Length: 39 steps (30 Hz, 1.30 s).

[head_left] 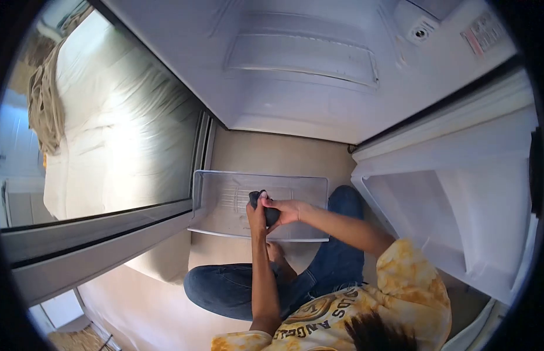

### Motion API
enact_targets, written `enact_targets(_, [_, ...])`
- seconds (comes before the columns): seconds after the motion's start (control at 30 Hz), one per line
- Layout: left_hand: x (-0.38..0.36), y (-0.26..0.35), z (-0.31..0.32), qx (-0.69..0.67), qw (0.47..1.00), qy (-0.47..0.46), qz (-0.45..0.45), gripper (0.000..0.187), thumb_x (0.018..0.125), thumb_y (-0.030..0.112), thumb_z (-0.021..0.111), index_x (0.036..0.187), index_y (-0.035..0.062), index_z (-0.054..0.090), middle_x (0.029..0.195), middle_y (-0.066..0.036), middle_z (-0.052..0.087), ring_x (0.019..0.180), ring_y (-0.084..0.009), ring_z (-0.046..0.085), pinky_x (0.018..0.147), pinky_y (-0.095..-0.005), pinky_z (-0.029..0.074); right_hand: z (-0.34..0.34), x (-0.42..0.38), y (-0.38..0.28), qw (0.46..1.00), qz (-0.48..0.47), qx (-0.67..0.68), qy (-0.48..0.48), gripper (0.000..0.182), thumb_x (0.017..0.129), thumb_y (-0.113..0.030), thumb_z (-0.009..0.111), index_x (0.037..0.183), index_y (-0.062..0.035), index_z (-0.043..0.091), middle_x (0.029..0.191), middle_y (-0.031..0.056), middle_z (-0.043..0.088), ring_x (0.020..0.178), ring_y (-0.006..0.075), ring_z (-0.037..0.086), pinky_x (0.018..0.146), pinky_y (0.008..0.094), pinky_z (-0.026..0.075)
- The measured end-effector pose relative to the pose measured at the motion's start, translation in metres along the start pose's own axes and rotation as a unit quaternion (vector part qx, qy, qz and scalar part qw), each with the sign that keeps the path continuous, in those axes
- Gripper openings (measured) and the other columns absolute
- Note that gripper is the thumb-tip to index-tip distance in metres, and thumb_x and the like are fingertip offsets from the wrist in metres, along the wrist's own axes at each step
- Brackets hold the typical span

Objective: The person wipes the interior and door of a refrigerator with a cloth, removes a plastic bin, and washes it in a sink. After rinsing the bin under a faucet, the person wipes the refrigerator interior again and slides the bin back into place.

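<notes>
A dark, crumpled cloth (272, 217) is held between my two hands, above a clear plastic drawer. My left hand (257, 215) grips the cloth from the left side, with a bunched end sticking up above the fingers. My right hand (285, 212) is closed round the cloth from the right, its fingers meeting those of the left. Beneath them, the clear drawer (216, 202) rests on the floor in front of my crossed legs. Part of its ribbed bottom shows; the rest is hidden by my hands.
An open white fridge compartment (295, 105) stands ahead. Its open door (424, 216) is on the right. To the left, a mirrored panel (120, 128) reflects a bed. My jeans-clad legs (225, 289) are folded below the drawer.
</notes>
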<state>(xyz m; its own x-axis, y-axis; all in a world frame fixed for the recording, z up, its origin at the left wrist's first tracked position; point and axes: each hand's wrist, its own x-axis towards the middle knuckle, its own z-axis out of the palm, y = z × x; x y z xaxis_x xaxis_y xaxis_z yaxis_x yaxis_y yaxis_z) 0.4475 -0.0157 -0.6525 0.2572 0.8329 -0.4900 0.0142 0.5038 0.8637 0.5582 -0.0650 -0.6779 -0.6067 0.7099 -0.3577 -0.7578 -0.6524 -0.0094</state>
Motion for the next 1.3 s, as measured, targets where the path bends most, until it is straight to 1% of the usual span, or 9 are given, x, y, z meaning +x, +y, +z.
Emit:
enact_targets(0.1, [0.002,0.009,-0.005,-0.016,0.989,-0.143,-0.039,0.035,0.077,0.019,0.068,0.106,0.0010,0.060,0.081,-0.005,0.061,0.073,-0.0130,0.055,0.067,-0.0253,0.046,-0.001,0.005,-0.018,0.981,0.024,-0.184,0.052,0.045,0.069,-0.008,0.076,0.107,-0.0039,0.053,0.110,0.0133,0.057,0.099,0.0248,0.057,0.084,0.0448,0.051])
enact_targets(0.23, [-0.006,0.003,0.006,-0.060,0.987,-0.148,0.033,0.032,0.077,0.014,0.069,0.104,0.0005,0.058,0.078,-0.005,0.060,0.069,-0.0130,0.055,0.066,-0.0263,0.047,-0.025,0.015,-0.023,0.933,0.045,-0.357,0.018,0.029,0.059,0.000,0.079,0.082,-0.0040,0.062,0.075,0.0069,0.064,0.073,0.0196,0.064,0.069,0.0322,0.055])
enact_targets(0.33, [-0.006,-0.006,0.011,-0.105,0.989,-0.098,0.025,0.021,0.082,0.016,0.066,0.093,0.0006,0.057,0.068,-0.003,0.057,0.060,-0.0111,0.052,0.059,-0.0246,0.045,-0.012,0.009,-0.024,0.870,0.070,-0.475,0.116,0.033,0.053,0.001,0.080,0.080,-0.0047,0.062,0.074,0.0072,0.064,0.071,0.0174,0.064,0.063,0.0294,0.054])
enact_targets(0.53, [0.001,-0.024,0.015,-0.163,0.987,0.013,0.004,0.027,0.089,0.032,0.055,0.075,0.0106,0.048,0.052,0.007,0.029,0.044,-0.0036,0.027,0.040,-0.0201,0.022,-0.023,0.020,0.013,0.611,-0.068,-0.734,0.286,0.027,0.057,-0.018,0.073,0.078,-0.0025,0.065,0.079,0.0199,0.065,0.075,0.0319,0.065,0.066,0.0407,0.052])
enact_targets(0.8, [-0.002,-0.060,0.004,-0.215,0.960,0.162,-0.078,0.037,0.088,0.040,0.054,0.063,0.0164,0.039,0.053,0.006,0.031,0.043,-0.0059,0.029,0.037,-0.0237,0.024,-0.026,0.011,0.037,0.478,-0.060,-0.835,0.267,0.023,0.076,-0.028,0.054,0.082,-0.0097,0.065,0.080,0.0167,0.066,0.080,0.0349,0.063,0.073,0.0452,0.050])
enact_targets(1.03, [0.002,-0.042,-0.009,-0.129,0.983,0.100,-0.084,0.032,0.085,0.043,0.057,0.079,0.0118,0.051,0.075,0.002,0.050,0.070,-0.0112,0.050,0.060,-0.0265,0.041,-0.010,0.009,0.022,0.511,-0.023,-0.828,0.231,0.046,0.070,-0.024,0.067,0.112,-0.0088,0.058,0.124,0.0208,0.047,0.123,0.0300,0.037,0.095,0.0382,0.038])
enact_targets(1.13, [-0.005,0.007,-0.007,-0.024,0.999,-0.025,0.000,0.034,0.085,0.033,0.061,0.104,0.0049,0.057,0.097,-0.003,0.057,0.084,-0.0139,0.055,0.073,-0.0293,0.046,0.017,-0.025,-0.005,0.812,-0.258,-0.480,0.209,0.054,0.067,-0.016,0.072,0.117,-0.0054,0.053,0.121,0.0151,0.051,0.117,0.0220,0.043,0.094,0.0342,0.038])
enact_targets(1.23, [-0.005,0.065,0.021,0.075,0.986,-0.040,0.144,0.030,0.083,0.026,0.064,0.099,0.0004,0.063,0.087,-0.007,0.063,0.079,-0.0146,0.058,0.069,-0.0291,0.046,0.067,-0.071,-0.051,0.820,-0.335,-0.433,0.166,0.051,0.068,-0.016,0.076,0.112,-0.0016,0.055,0.108,0.0095,0.058,0.100,0.0154,0.052,0.085,0.0291,0.043])
enact_targets(1.3, [0.013,0.097,0.039,0.220,0.948,-0.030,0.229,0.027,0.083,0.023,0.064,0.096,-0.0005,0.064,0.081,-0.008,0.064,0.076,-0.0145,0.059,0.067,-0.0286,0.046,0.086,-0.094,-0.073,0.754,-0.346,-0.480,0.285,0.049,0.066,-0.025,0.078,0.105,-0.0017,0.060,0.098,0.0079,0.062,0.090,0.0149,0.056,0.078,0.0279,0.045])
